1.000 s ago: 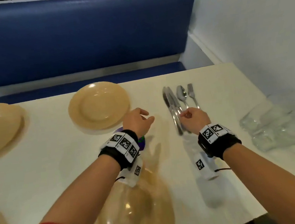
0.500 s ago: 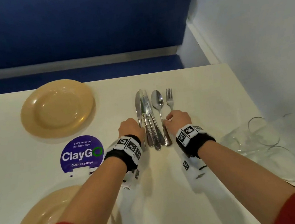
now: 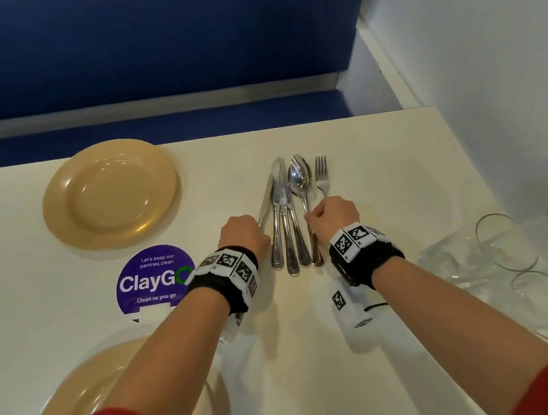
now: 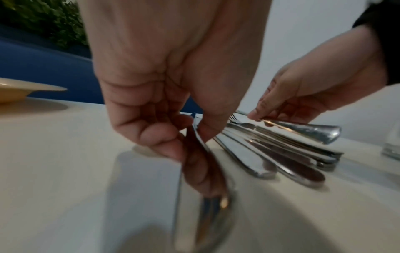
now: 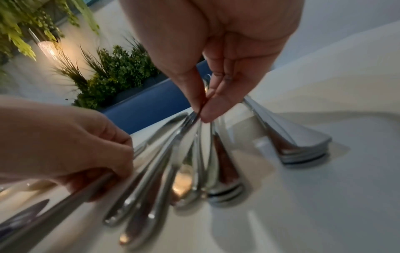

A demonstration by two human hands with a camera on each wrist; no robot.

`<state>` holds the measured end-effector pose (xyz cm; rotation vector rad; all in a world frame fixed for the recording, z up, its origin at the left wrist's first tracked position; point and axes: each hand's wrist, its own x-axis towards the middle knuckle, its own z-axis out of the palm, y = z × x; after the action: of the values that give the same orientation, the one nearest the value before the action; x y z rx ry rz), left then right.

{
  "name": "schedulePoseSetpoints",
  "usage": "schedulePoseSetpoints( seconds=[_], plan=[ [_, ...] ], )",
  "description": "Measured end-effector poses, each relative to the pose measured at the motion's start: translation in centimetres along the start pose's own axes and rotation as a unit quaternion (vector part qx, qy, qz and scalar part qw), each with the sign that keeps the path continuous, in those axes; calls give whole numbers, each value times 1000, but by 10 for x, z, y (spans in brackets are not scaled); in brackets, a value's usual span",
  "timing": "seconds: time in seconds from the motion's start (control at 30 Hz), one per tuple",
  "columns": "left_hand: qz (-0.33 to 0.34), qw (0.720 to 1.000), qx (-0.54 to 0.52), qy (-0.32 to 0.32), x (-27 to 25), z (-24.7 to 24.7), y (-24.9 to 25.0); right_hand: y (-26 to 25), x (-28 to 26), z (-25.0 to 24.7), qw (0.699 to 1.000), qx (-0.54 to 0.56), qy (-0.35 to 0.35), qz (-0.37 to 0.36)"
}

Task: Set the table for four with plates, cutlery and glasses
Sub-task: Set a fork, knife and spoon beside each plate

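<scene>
Silver cutlery [image 3: 292,212] lay bunched on the cream desk [image 3: 382,173] beside a tan plate [image 3: 110,194]. Left hand [image 3: 243,233] pinched a knife [image 3: 265,205]; right hand [image 3: 334,215] pinched a spoon handle [image 5: 200,123]. Purple sticker [image 3: 154,279] read "ClayGO, Clean as you go".

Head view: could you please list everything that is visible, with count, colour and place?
plates: two fully seen, tan, one far left, one near under the left arm; a third only an edge at the far left.
cutlery: knives, spoons, forks, silver, grouped at the centre; exact count unclear.
knife: one, silver, pulled from the group's left side.
glasses: several, clear, right edge; count unclear.
sticker: one, purple, between the plates.
table: one, cream.
bench: one, blue, behind.
hands: left pinches the knife; right pinches a handle in the group.
</scene>
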<state>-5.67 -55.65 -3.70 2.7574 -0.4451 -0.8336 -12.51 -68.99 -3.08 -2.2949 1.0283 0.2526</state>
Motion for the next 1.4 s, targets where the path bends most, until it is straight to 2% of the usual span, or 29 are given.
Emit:
schedulePoseSetpoints(
  seconds=[0.07, 0.17, 0.23, 0.3, 0.37, 0.47, 0.53, 0.6, 0.7, 0.77, 0.83, 0.9, 1.0, 1.13, 1.4],
  plan=[
    [3, 999, -38, 6, 0, -4, -4, -3, -4, -1, 1000, 24, 10, -9],
    [-23, 976, -214, 18, -1, -8, -12, -7, -12, 4, 991, 126, 17, -28],
    [-39, 938, -343, 3, -2, -8, -13, -13, -19, 8, 976, 214, 1, -41],
    [-26, 904, -426, -17, -5, -5, -6, -20, -26, 13, 962, 265, -33, -52],
    [-11, 877, -479, -27, -11, -4, 4, -26, -30, 17, 958, 274, -48, -68],
    [-32, 817, -574, -52, -19, -5, 14, -28, -30, 17, 952, 292, -62, -64],
    [-35, 799, -597, -69, -21, -5, 16, -26, -30, 15, 942, 322, -79, -55],
    [-21, 798, -597, -75, -24, -5, 19, -23, -32, 12, 946, 307, -74, -75],
    [-10, 811, -583, -50, -25, -2, 22, -16, -31, 4, 962, 250, -26, -108],
    [-29, 822, -569, -22, -23, -1, 18, -4, -19, -5, 970, 230, 28, -72],
    [-53, 813, -579, -24, -21, -1, 10, 11, -4, -15, 979, 193, 67, -4],
    [-61, 801, -594, -36, -22, -3, 2, 23, 4, -21, 990, 120, 66, 41],
    [-57, 799, -598, -31, -25, -5, -10, 28, 5, -22, 996, 53, 49, 60],
    [-50, 816, -576, -17, -31, -7, -22, 29, 4, -18, 996, 59, 32, 60],
    [-46, 811, -582, -40, -61, -19, -40, 28, 5, -17, 997, 51, 11, 60]
  ],
)
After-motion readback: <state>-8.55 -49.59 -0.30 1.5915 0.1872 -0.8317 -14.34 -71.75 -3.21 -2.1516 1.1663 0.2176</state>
